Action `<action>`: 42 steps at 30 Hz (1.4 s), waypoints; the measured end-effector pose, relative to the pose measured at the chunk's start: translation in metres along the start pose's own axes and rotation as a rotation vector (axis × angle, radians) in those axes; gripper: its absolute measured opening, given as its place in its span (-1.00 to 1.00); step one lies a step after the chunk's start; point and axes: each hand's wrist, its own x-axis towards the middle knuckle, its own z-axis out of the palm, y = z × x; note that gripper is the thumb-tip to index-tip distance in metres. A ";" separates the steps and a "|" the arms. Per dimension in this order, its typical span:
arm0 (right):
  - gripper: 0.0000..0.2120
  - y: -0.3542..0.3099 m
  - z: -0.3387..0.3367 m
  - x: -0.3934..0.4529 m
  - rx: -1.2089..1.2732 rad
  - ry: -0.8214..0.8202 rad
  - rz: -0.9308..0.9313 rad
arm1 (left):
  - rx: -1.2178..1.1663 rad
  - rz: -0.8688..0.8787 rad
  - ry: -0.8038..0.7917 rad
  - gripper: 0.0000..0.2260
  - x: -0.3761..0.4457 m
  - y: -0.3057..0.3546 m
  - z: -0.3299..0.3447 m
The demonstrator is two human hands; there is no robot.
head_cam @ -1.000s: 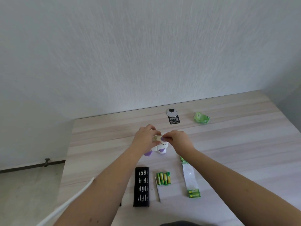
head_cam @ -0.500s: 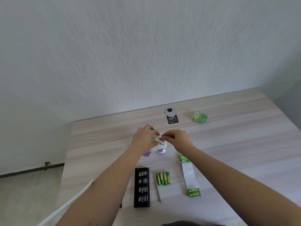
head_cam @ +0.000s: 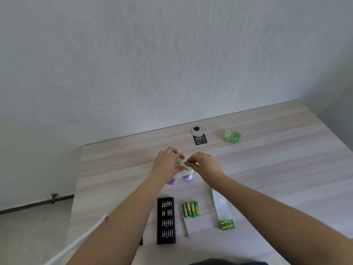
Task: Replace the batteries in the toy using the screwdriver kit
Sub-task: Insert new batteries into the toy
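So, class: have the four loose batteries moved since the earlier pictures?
No. The batteries lie in the same spot as before, just right of the bit case, near its top end.

We count one toy point(head_cam: 184, 174), one black screwdriver kit point(head_cam: 166, 220), and four loose green batteries point(head_cam: 190, 209) lying side by side. One torn battery pack point(head_cam: 222, 211) holds two more batteries point(head_cam: 227, 224). One crumpled green wrapper point(head_cam: 231, 135) and one black tag point(head_cam: 200, 140) lie on the worktop point(head_cam: 277, 169).
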 end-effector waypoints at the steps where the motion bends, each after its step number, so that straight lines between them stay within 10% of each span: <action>1: -0.85 0.000 0.001 0.000 0.000 0.009 -0.002 | 0.003 -0.002 0.004 -0.71 0.000 0.000 0.000; 42: -0.75 -0.013 -0.003 0.008 -0.408 -0.145 -0.012 | -0.001 0.008 -0.009 -0.54 0.003 -0.001 -0.002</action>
